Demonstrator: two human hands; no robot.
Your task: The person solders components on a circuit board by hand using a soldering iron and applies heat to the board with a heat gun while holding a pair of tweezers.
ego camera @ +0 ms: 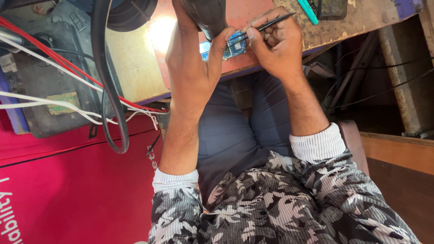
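Head view: a dark handheld tool is gripped in the left hand, fingers wrapped round it, nozzle end held just over a small blue circuit board. Thumb tip is touching the board's edge. Black tweezers are pinched between thumb and fingers of the right hand, tips down at the board. Board is lying on a worn reddish workbench near its front edge. Black cable and red and white wires are draped at left.

Red & white wires + thick black cable over grey tray, teal pen on worn wooden bench.
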